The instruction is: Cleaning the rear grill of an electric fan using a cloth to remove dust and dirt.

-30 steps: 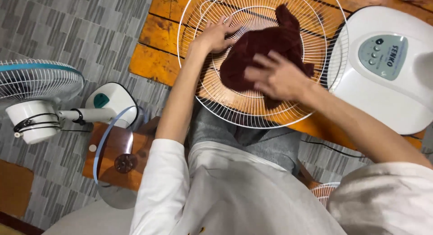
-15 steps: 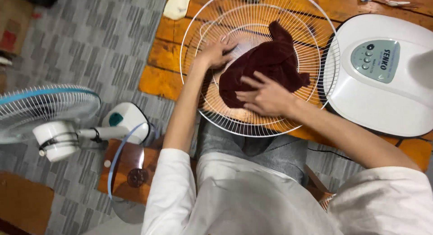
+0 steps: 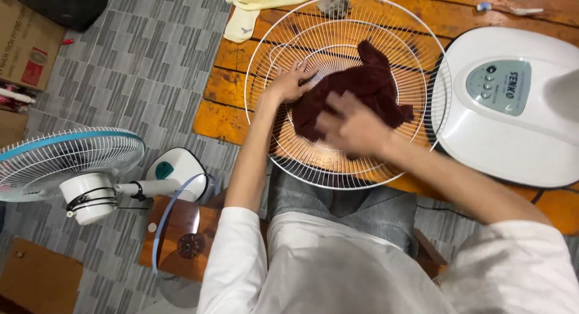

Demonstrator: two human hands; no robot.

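1. I see the dark red cloth [image 3: 362, 88] bunched on the white wire fan guard [image 3: 416, 42], a little above and right of the guard's centre. Compared with half a second ago it looks more gathered, and it sits lower in my view, because the camera has tipped and shows more of the far edge.
2. My right hand [image 3: 353, 130] lies flat on the lower part of the cloth, fingers spread and pressing down, closed around nothing. It is blurred now, where it was sharp before.
3. My left hand [image 3: 291, 82] rests open on the guard's wires, just left of the cloth, fingers stretched toward the hub. Its place on the guard matches the earlier frame.
4. The guard lies flat on the orange wooden counter [image 3: 226, 115], its near rim over my lap and its right rim touching the white fan base [image 3: 512, 145].
5. Newly in view at the counter's far edge are pale yellow gloves [image 3: 259, 0].
6. On the grey patterned floor [image 3: 132, 66] to my left stands a small fan [image 3: 66, 163] with a blue-rimmed grille, and a cardboard box [image 3: 27, 45] shows at the top left.
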